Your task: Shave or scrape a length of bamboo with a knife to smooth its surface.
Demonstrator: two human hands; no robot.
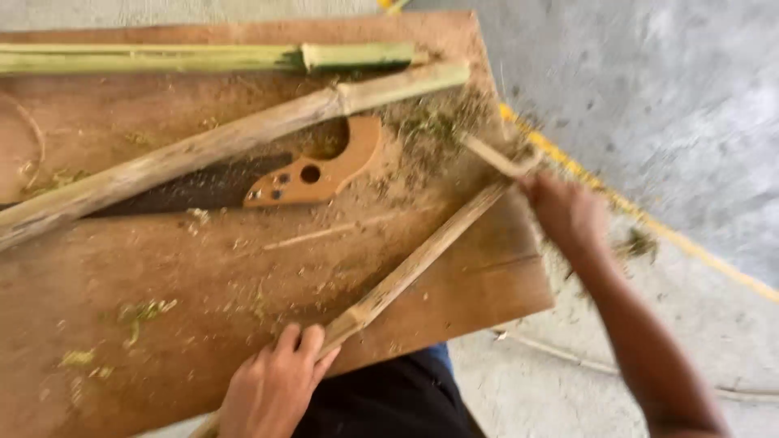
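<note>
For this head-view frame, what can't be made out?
- Saw: blade mostly hidden under the thick pole; teeth not visible.
- Right hand: motion-blurred; what it holds by the strip's far end is unclear.
- Left hand: cut by the bottom edge.
- Green stalk: runs off the left edge.

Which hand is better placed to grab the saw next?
Left, probably. The left hand grips the near end of the split strip, while the right hand is past the board's far edge. The saw lies closer to neither clearly.
</note>
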